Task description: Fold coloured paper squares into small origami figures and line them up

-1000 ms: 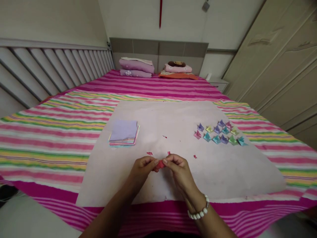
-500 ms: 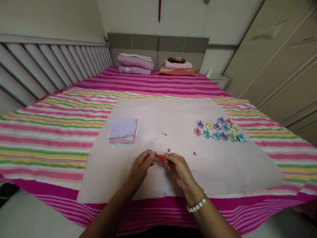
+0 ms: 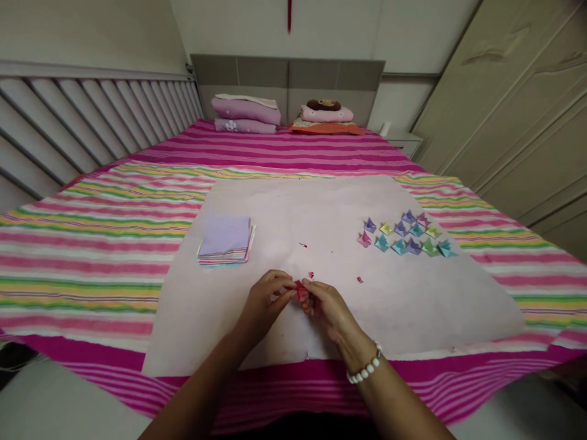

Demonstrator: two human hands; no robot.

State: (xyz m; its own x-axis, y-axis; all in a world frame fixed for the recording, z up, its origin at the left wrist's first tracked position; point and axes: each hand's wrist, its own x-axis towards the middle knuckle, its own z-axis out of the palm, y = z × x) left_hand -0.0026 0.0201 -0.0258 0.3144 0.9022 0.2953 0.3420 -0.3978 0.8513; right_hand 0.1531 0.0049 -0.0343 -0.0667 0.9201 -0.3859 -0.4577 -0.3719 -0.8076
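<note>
Between my two hands is a small piece of folded red paper [image 3: 300, 289], held just above the pale sheet [image 3: 284, 214]. My left hand [image 3: 270, 297] pinches its left side with thumb and fingers. The right side is gripped by my right hand [image 3: 324, 304], whose wrist wears a white bead bracelet. The paper's lower part is partly hidden by my fingers. Small red scraps [image 3: 311, 275] lie on the sheet just beyond my hands, with another red scrap [image 3: 360, 280] to the right.
A stack of coloured paper squares [image 3: 224, 237], lilac on top, lies left. Several folded paper cranes [image 3: 398, 246] in blue, yellow, pink and green stand in rows at right. The sheet covers a striped bed [image 3: 92, 244]; folded bedding [image 3: 245, 113] sits by the headboard.
The red paper has turned from a narrow, slanted shape to a broader, more upright face. My left hand has shifted right, closer to my right hand. The camera view has moved slightly.
</note>
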